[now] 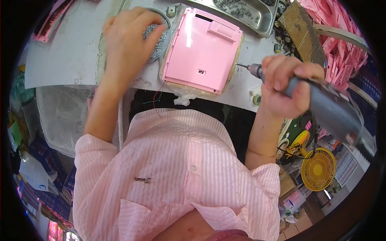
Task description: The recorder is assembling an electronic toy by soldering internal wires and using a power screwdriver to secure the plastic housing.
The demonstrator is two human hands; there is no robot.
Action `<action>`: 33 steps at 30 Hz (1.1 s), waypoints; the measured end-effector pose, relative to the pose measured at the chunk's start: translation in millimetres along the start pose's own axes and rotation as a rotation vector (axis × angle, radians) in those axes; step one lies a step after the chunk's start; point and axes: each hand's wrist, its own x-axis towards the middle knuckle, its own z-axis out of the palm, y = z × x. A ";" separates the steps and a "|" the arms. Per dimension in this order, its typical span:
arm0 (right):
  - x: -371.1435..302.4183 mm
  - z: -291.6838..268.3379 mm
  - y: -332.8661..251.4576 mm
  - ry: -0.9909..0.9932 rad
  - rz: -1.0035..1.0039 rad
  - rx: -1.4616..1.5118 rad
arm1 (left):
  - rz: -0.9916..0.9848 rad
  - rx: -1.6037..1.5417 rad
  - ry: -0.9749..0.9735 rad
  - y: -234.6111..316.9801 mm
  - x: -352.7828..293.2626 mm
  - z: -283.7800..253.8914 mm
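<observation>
Screws point(161, 45) first, I reckon: left hand point(130, 34) over them (can't tell if fingers pinch any), right hand point(291, 82) curled round the driver point(329, 104), to aim at the case point(197, 50) next.

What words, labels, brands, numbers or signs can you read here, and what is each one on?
None can be read clearly.
Pink case: no lettering shows.
Driver in the right hand: any marking is too blurred to read.
Sheet at the far right: faint rows, too small to read.
Shirt: a small dark ornament, too small to tell whether it forms letters.
</observation>
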 end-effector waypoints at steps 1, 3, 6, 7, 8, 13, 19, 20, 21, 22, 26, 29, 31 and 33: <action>0.7 0.2 5.3 0.000 0.011 -0.016 | 0.004 0.040 -0.068 -11.0 -3.6 -2.1; -0.5 2.1 17.2 -0.004 0.036 -0.037 | 0.005 0.129 -0.208 -22.8 -11.2 -0.9; -2.7 -2.9 27.1 -0.024 0.021 0.036 | 0.053 0.044 -0.189 -26.0 -10.8 2.2; -1.5 -1.9 28.2 -0.021 0.031 0.037 | 0.025 0.027 -0.176 -27.6 -9.9 1.4; -0.5 0.1 29.7 -0.018 0.042 0.039 | -0.004 0.012 -0.162 -30.2 -8.6 0.9; 16.8 0.6 13.2 0.010 0.113 0.044 | -0.088 0.060 -0.101 -45.1 -0.8 2.0; 25.4 19.3 -21.4 -0.148 0.059 0.092 | 0.241 -0.317 -0.080 40.4 1.7 3.7; 24.0 24.6 -23.0 -0.159 0.054 0.092 | 0.242 -0.362 -0.120 53.5 -0.4 3.4; 24.1 27.1 -22.3 -0.168 0.047 0.098 | 0.244 -0.407 -0.160 63.3 -2.4 3.2; 23.8 29.9 -22.7 -0.174 0.039 0.101 | 0.248 -0.460 -0.202 68.3 -4.6 4.6; 23.4 32.0 -22.6 -0.185 0.023 0.120 | 0.164 -0.601 -0.170 68.4 -11.6 15.9; 24.3 32.2 -20.0 -0.196 0.051 0.107 | 0.146 -0.601 -0.203 67.5 -10.2 14.4; 23.4 33.7 -19.6 -0.194 0.083 0.084 | 0.168 -0.577 -0.221 64.7 -10.0 15.2; 23.8 34.2 -18.4 -0.198 0.111 0.078 | 0.190 -0.523 -0.258 64.6 -7.8 10.2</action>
